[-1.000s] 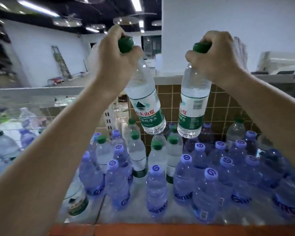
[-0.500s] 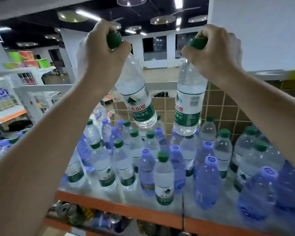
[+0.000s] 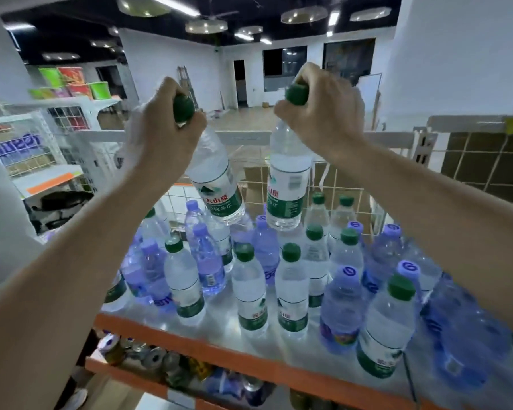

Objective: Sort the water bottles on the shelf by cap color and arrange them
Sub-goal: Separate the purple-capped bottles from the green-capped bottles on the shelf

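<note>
While both hands hang above the shelf, the scene reads so:

Left hand: the left hand [image 3: 160, 134] has its fingers clenched round the neck of a green-capped bottle [image 3: 216, 184], which tilts with its base toward the shelf's back edge.
Right hand: the right hand [image 3: 323, 119] has its fingers wrapped round the neck of a second green-capped bottle [image 3: 288, 184], held nearly upright.
Shelf: the shelf [image 3: 219, 329], with an orange front edge, carries green-capped and purple-capped bottles [image 3: 342, 303] mixed together; green-capped ones stand near the front edge's middle.
Step in hand: two green-capped bottles are lifted clear of the rows, likely in transit to a green group.
Next move: it calls for lowering both into gaps beside other green caps without toppling neighbours, then letting go.
</note>
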The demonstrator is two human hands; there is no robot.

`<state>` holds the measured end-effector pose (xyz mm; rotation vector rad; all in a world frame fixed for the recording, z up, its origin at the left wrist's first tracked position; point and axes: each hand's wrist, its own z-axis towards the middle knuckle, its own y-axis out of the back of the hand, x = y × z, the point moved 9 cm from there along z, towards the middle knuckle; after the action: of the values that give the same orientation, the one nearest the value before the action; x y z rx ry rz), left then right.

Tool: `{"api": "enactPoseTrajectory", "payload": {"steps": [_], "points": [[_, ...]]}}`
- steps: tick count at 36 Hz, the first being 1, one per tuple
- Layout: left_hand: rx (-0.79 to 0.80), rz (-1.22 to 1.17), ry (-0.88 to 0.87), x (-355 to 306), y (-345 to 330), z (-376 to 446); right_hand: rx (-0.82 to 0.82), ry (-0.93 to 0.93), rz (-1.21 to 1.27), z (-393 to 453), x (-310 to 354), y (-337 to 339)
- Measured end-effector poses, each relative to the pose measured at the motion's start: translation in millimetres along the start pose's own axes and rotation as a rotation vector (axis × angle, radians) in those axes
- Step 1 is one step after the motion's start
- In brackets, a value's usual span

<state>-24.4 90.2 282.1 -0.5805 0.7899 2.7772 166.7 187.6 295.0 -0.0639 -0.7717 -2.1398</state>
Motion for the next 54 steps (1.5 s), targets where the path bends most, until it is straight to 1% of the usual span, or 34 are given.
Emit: {"api": "enactPoseTrajectory", "payload": {"steps": [2, 5, 8, 11, 15, 18, 20, 22, 27, 30, 33, 38, 40, 43, 44, 46, 48, 49, 51, 52, 54], "points": [[0.064, -0.005, 0.012, 14.4, -14.6, 0.3, 0.059, 0.033, -0.019, -0.4, 3.1, -24.1], [0.17, 0.064, 0.034, 32.0, -38.8, -3.3, 0.168, 0.057, -0.048, -4.3, 1.5, -57.4], [0.272, 0.135, 0.046, 48.9, -64.1, -9.8, 0.333, 0.073, -0.086, -11.1, -3.1, -95.6], [0.415, 0.196, 0.07, 66.5, -92.5, -22.4, 0.498, 0.075, -0.143, -21.4, -9.3, -133.6], [0.555, 0.287, 0.076, 84.2, -121.0, -39.0, 0.696, 0.084, -0.188, -43.5, -15.0, -169.0], [0.668, 0.412, 0.056, 99.5, -143.7, -49.3, 0.841, 0.065, -0.201, -61.6, -22.9, -193.8], [0.751, 0.454, 0.025, 106.1, -156.5, -55.0, 0.915, 0.052, -0.207, -71.7, -26.2, -206.7], [0.826, 0.453, -0.01, 108.5, -165.9, -59.3, 0.988, 0.035, -0.213, -81.3, -27.5, -217.5], [0.951, 0.403, -0.104, 113.8, -182.0, -66.7, 1.137, -0.037, -0.242, -101.3, -31.5, -234.0], [1.032, 0.382, -0.151, 122.0, -193.7, -70.1, 1.183, -0.07, -0.258, -107.0, -32.5, -241.0], [1.115, 0.345, -0.163, 127.1, -206.8, -76.4, 1.234, -0.095, -0.266, -108.6, -31.3, -244.2], [1.222, 0.304, -0.196, 130.7, -219.9, -79.6, 1.404, -0.239, -0.18, -118.2, -35.8, -251.1], [1.274, 0.26, -0.197, 129.7, -221.8, -80.1, 1.427, -0.268, -0.182, -116.8, -38.6, -250.7], [1.352, 0.187, -0.117, 132.6, -219.1, -76.1, 1.414, -0.315, -0.156, -109.2, -46.0, -246.0], [1.356, 0.165, -0.098, 134.0, -217.4, -71.6, 1.382, -0.335, -0.134, -104.2, -49.3, -244.0], [1.333, 0.111, -0.064, 138.1, -213.3, -60.1, 1.265, -0.357, -0.107, -90.4, -55.8, -238.3], [1.258, 0.066, -0.032, 144.6, -208.8, -45.5, 1.146, -0.361, -0.106, -78.3, -62.2, -232.9], [1.208, 0.084, -0.05, 147.6, -206.8, -38.6, 1.112, -0.365, -0.104, -76.0, -64.6, -231.9], [1.134, 0.202, -0.124, 154.5, -205.7, -30.7, 1.096, -0.372, -0.101, -78.0, -68.0, -234.8], [1.131, 0.272, -0.149, 159.1, -207.4, -31.1, 1.096, -0.375, -0.107, -80.6, -69.8, -238.1], [1.182, 0.376, -0.156, 170.5, -213.2, -39.3, 1.09, -0.377, -0.148, -85.3, -72.2, -244.5]]}}
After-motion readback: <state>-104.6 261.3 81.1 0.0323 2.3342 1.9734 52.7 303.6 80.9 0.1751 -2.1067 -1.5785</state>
